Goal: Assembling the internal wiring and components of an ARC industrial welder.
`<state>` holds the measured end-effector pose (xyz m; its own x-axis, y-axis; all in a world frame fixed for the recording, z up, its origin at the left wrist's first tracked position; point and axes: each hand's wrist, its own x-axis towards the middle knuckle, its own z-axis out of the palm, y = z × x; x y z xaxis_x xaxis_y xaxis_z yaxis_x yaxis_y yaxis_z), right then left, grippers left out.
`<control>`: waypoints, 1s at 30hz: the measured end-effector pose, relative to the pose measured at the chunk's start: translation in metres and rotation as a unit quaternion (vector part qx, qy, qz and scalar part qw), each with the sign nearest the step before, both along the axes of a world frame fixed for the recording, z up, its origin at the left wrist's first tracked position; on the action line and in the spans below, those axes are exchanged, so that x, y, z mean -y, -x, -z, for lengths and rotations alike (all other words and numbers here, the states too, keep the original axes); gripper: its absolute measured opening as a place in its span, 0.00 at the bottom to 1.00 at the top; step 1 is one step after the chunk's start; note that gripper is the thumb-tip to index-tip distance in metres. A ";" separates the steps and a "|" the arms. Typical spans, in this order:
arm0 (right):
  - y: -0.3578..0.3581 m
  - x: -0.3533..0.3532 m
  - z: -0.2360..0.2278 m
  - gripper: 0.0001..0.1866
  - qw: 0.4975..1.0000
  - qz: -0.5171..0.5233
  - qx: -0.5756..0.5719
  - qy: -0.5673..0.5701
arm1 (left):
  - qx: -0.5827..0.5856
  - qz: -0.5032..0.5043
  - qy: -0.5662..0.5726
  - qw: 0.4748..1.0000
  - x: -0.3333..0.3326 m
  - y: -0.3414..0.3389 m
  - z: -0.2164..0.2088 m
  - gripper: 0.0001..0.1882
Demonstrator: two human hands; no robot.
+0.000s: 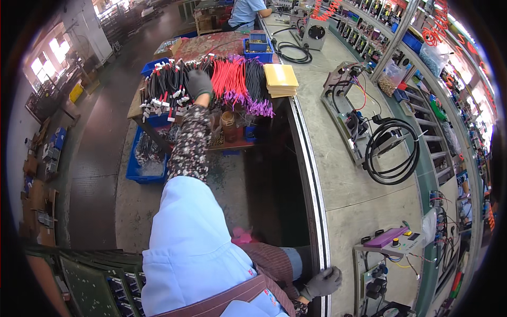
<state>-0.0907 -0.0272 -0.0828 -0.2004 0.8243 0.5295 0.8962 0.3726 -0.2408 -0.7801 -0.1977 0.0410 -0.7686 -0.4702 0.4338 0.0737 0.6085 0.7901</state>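
My left hand (200,83), in a dark grey glove, reaches out over a pile of black cables (168,82) with white connectors. It touches the right part of that pile; its fingertips are hidden, so I cannot see whether it grips a cable. Beside it on the right lie red cables (228,75) with purple ends, then more black cables (255,79) with purple ends. My right hand (323,282), also gloved, rests at the metal-edged front of the workbench (348,190). Its fingers are curled in, and what they hold, if anything, is hidden.
Yellow sheets (281,79) are stacked by the cables. Blue bins (259,46) stand behind, and another blue bin (145,178) sits low at left. On the bench are a coiled black cord (393,150) and a purple-topped unit (388,238). A co-worker (244,13) sits beyond.
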 end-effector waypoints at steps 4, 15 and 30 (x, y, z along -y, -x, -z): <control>-0.002 -0.001 0.000 0.08 1.000 -0.007 -0.003 0.010 | 0.097 -0.088 0.019 0.991 0.073 -0.014 0.011 0.19; -0.006 -0.004 -0.003 0.08 0.998 -0.021 -0.025 0.047 | 0.192 -0.060 0.101 0.974 0.114 -0.005 0.012 0.24; -0.010 -0.004 -0.008 0.07 0.995 -0.053 -0.057 0.070 | 0.048 -0.048 0.221 0.973 0.144 0.031 -0.099 0.20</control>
